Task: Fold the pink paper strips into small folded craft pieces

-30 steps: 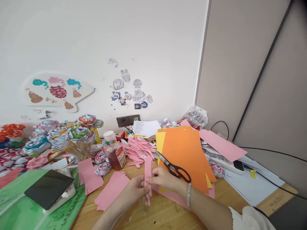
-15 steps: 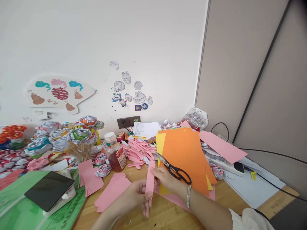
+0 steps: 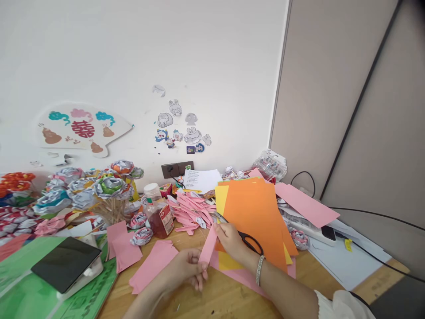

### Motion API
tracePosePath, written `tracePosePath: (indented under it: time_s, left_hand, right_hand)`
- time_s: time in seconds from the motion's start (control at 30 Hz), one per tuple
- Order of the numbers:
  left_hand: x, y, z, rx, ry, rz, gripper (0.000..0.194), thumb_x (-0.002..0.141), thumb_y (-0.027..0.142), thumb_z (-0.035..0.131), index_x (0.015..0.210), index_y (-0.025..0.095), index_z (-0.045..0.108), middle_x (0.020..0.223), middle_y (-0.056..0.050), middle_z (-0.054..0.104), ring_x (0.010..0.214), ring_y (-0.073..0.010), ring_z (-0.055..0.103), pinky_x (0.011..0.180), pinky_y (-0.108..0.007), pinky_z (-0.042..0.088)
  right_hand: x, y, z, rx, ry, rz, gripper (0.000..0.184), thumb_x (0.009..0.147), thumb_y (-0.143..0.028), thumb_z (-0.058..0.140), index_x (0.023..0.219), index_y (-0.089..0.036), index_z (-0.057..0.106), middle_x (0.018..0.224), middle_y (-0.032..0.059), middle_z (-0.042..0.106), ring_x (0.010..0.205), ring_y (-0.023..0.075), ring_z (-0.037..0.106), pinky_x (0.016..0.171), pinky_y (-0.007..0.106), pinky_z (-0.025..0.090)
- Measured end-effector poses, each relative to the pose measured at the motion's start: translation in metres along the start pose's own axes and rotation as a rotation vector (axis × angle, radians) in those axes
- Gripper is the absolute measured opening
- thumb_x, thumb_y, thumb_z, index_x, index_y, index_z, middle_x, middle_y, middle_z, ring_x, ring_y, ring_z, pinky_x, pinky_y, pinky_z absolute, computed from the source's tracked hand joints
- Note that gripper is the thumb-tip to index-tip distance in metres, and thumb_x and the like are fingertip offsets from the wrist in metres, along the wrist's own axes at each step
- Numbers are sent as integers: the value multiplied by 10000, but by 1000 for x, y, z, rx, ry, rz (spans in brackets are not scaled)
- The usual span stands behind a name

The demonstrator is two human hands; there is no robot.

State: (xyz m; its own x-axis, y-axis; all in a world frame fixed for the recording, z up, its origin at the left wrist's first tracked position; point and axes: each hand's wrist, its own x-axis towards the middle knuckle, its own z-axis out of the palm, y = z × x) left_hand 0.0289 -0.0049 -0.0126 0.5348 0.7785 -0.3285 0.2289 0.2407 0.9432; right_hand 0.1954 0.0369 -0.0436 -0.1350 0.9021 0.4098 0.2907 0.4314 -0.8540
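Note:
A narrow pink paper strip [image 3: 208, 247] stretches between my two hands over the wooden desk [image 3: 229, 297]. My left hand [image 3: 187, 268] pinches its lower end. My right hand [image 3: 232, 241], with a silver bracelet on the wrist, pinches its upper end and lies over black-handled scissors [image 3: 247, 239]. The scissors rest on a stack of orange sheets [image 3: 255, 212] with yellow sheets beneath. A heap of folded pink strips [image 3: 191, 210] sits just beyond the hands.
Flat pink paper pieces [image 3: 152, 263] lie left of my hands, with a bottle of red liquid [image 3: 158, 215] behind. Paper roses on sticks [image 3: 99, 188] crowd the left. A dark tablet [image 3: 64, 263] rests on a green mat. A power strip [image 3: 315, 230] and cables lie right.
My right hand has slid up and away along the strip, toward the scissors. The strip, upright before, now slants to the right. My left hand keeps hold of the lower end.

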Motion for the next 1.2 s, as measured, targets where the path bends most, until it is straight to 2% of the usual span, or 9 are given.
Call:
tracePosePath:
  time_s: [0.17, 0.37, 0.47, 0.57, 0.7, 0.8, 0.87, 1.07, 1.2]
  left_hand:
    - [7, -1, -12, -8, 199, 60, 392, 529, 496, 690, 579, 162, 491, 518, 35, 618, 405, -87, 529, 442, -210, 379]
    - [4, 6, -9, -16, 253, 194, 323, 568, 438, 689, 595, 166, 517, 466, 58, 589, 411, -87, 505, 461, -208, 377]
    - [2, 6, -12, 11, 248, 168, 322, 547, 413, 715, 617, 160, 529, 452, 57, 580, 396, -85, 503, 435, -199, 360]
    - [1, 5, -17, -73, 198, 120, 341, 563, 435, 704, 690, 157, 553, 523, 41, 608, 410, -95, 531, 422, -201, 372]
    - [-4, 6, -7, -263, 106, 173, 306, 723, 448, 570, 757, 145, 594, 646, -12, 652, 586, -125, 598, 566, -225, 448]
    - [-6, 6, 6, -273, -9, 162, 338, 761, 452, 520, 805, 128, 605, 705, -54, 675, 587, -153, 619, 564, -247, 455]
    - [-5, 5, 12, -259, -12, 160, 361, 764, 466, 504, 815, 124, 605, 704, -60, 677, 556, -161, 620, 537, -253, 451]
    - [6, 1, 7, -37, 272, 241, 388, 686, 519, 557, 713, 135, 608, 661, -29, 648, 619, -164, 589, 557, -245, 451]
    - [6, 2, 6, 14, 367, 279, 371, 686, 506, 554, 776, 150, 611, 707, -25, 652, 635, -167, 583, 556, -248, 459]
  right_hand:
    - [5, 11, 4, 1, 108, 36, 430, 855, -450, 327, 515, -188, 367, 488, -31, 374, 460, 104, 341, 463, 245, 239]
    - [7, 13, 4, 174, 151, 125, 428, 815, -523, 362, 547, -189, 348, 518, -50, 305, 481, 93, 282, 468, 233, 220]
    - [9, 9, -1, 343, 137, 167, 431, 797, -551, 376, 562, -192, 338, 522, -60, 260, 477, 88, 233, 457, 230, 188]
    - [8, -1, -5, 453, 8, 161, 433, 798, -545, 392, 561, -183, 377, 516, -54, 305, 479, 90, 271, 469, 230, 218]
    - [0, -19, -3, 447, -276, 59, 408, 787, -508, 460, 570, -163, 471, 593, -26, 385, 549, 100, 364, 550, 237, 304]
    - [-6, -27, 2, 428, -322, -28, 419, 785, -487, 481, 529, -155, 488, 643, -9, 417, 624, 114, 428, 635, 251, 345]
    - [-8, -29, 5, 443, -313, -8, 418, 791, -479, 479, 532, -152, 495, 637, -7, 430, 621, 112, 441, 619, 244, 352]
    - [-11, -28, 9, 609, -265, 134, 299, 776, -458, 523, 829, -168, 572, 685, -15, 484, 611, 103, 450, 558, 215, 350]
    - [-11, -27, 11, 642, -243, 189, 292, 744, -434, 575, 852, -163, 582, 753, -1, 523, 663, 109, 477, 598, 218, 371]
